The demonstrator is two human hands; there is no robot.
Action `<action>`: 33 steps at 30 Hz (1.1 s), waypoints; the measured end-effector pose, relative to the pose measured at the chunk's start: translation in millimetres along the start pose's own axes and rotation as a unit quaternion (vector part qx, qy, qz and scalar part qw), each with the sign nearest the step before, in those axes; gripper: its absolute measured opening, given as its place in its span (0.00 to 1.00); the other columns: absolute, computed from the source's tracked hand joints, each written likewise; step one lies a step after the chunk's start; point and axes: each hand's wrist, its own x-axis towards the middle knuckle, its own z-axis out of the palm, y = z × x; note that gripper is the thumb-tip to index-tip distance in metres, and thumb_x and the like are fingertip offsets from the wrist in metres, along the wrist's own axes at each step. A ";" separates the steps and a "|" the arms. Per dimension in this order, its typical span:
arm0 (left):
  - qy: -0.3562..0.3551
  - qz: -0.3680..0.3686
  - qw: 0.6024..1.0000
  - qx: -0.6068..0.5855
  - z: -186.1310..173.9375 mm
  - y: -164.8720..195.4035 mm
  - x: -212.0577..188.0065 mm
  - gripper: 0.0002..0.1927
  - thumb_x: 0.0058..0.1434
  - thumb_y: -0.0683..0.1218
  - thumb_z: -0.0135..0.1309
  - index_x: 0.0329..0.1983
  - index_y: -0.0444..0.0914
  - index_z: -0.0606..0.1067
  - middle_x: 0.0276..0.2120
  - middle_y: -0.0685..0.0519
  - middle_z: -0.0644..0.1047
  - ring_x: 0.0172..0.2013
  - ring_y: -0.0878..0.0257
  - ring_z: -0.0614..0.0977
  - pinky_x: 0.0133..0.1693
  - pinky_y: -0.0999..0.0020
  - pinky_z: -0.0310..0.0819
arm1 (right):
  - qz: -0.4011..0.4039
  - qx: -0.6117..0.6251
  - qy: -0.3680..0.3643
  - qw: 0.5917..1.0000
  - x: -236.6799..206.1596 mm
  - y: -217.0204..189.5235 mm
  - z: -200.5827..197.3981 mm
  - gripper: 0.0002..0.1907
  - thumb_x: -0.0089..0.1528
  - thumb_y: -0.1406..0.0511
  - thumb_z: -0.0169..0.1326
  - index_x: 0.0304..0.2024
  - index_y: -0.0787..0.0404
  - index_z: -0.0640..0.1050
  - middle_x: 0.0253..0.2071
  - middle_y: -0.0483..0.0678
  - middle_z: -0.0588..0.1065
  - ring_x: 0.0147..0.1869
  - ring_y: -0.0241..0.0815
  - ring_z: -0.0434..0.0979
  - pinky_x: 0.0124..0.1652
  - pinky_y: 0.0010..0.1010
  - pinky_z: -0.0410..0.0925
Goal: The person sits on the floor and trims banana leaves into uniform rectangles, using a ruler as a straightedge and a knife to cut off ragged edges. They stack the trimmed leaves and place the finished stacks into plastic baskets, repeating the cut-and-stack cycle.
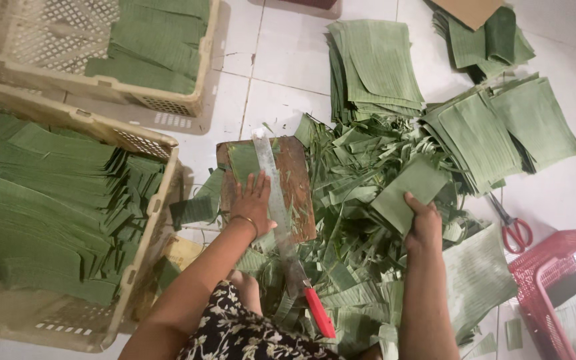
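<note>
My left hand (pixel 253 198) lies flat on a strip of banana leaf (pixel 243 160) on a brown wooden cutting board (pixel 298 180). A long knife (pixel 281 220) with a red handle (pixel 319 313) lies along the board, just right of that hand. My right hand (pixel 423 225) holds a rectangular cut piece of banana leaf (pixel 408 190) over a heap of leaf trimmings (pixel 348 220).
Two beige plastic crates (pixel 151 200) (pixel 168 100) at the left hold stacked cut leaves. Stacks of cut leaf sheets (pixel 375 67) (pixel 501 127) lie at the back right. Red-handled scissors (pixel 513 227) and a red basket (pixel 555 287) sit on the white tiled floor at right.
</note>
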 end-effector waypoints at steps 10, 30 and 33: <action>0.041 0.040 0.997 -0.055 13.2 -20.0 3.1 0.55 0.56 0.60 0.64 0.76 0.40 0.45 0.77 0.50 0.42 0.76 0.51 0.42 0.71 0.48 0.36 | 0.009 0.014 -0.118 0.993 -12.6 -12.8 54.0 0.22 0.63 0.67 0.56 0.60 0.65 0.72 0.51 0.51 0.77 0.49 0.45 0.79 0.46 0.38 0.74; 0.489 -0.258 0.826 -0.113 -32.2 -151.6 103.3 0.20 0.63 0.45 0.51 0.56 0.32 0.72 0.57 0.37 0.72 0.63 0.42 0.67 0.68 0.48 0.53 | -0.011 -0.151 -0.357 0.922 14.1 -87.0 263.4 0.31 0.60 0.70 0.54 0.67 0.67 0.67 0.56 0.56 0.75 0.55 0.47 0.78 0.52 0.37 0.72; 0.417 -0.281 0.864 -0.012 -28.4 -140.9 104.6 0.27 0.57 0.46 0.51 0.56 0.24 0.69 0.56 0.33 0.72 0.60 0.41 0.68 0.65 0.50 0.54 | -0.029 -0.160 -0.413 0.896 24.0 -84.5 292.4 0.36 0.57 0.71 0.56 0.69 0.64 0.65 0.58 0.53 0.74 0.58 0.45 0.76 0.55 0.36 0.70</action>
